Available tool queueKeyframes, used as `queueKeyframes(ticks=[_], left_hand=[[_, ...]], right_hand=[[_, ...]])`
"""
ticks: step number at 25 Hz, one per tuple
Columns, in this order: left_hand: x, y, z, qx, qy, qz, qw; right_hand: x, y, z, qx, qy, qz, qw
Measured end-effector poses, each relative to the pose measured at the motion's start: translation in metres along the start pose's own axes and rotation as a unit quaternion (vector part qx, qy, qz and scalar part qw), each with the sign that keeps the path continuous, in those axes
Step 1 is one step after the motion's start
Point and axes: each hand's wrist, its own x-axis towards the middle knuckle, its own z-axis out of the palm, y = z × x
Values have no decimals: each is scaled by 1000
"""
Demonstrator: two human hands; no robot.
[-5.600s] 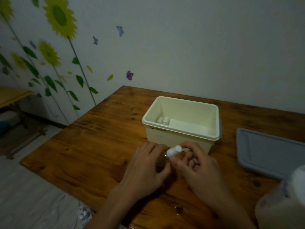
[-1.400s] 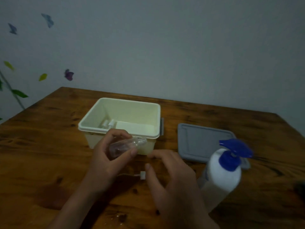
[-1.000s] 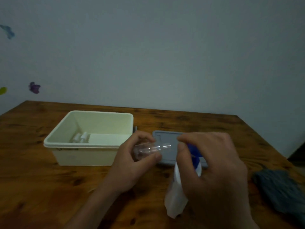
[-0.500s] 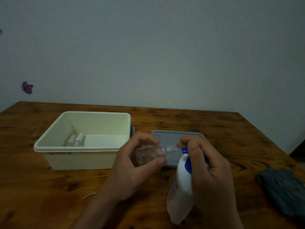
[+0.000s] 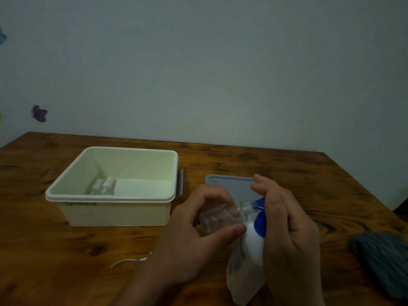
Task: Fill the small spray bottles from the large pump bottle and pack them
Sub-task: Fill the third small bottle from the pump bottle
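Fingers [image 5: 223, 231] hold clear bottle [image 5: 217, 217] at pump nozzle [image 5: 260, 200].

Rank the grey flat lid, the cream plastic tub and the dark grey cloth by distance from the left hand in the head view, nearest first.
From the left hand, which grips the small clear spray bottle:
1. Grey flat lid: just behind the hand, slightly to its right.
2. Cream plastic tub: to the hand's left on the wooden table.
3. Dark grey cloth: far right, beyond the right hand.
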Motion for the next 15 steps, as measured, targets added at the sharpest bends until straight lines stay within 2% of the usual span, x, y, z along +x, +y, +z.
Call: queueKeyframes(ticks=[4, 12, 15], left_hand=[[-2, 0, 3, 16, 19, 5, 1000], [-4, -2, 7, 28, 13, 14, 999], [-3, -2, 10, 16, 23, 13, 1000]], right_hand=[[0, -1, 1, 13, 0, 11, 1000], [4, 5, -9, 8, -51, 39, 998], [6, 2, -11, 33, -38, 42, 998]])
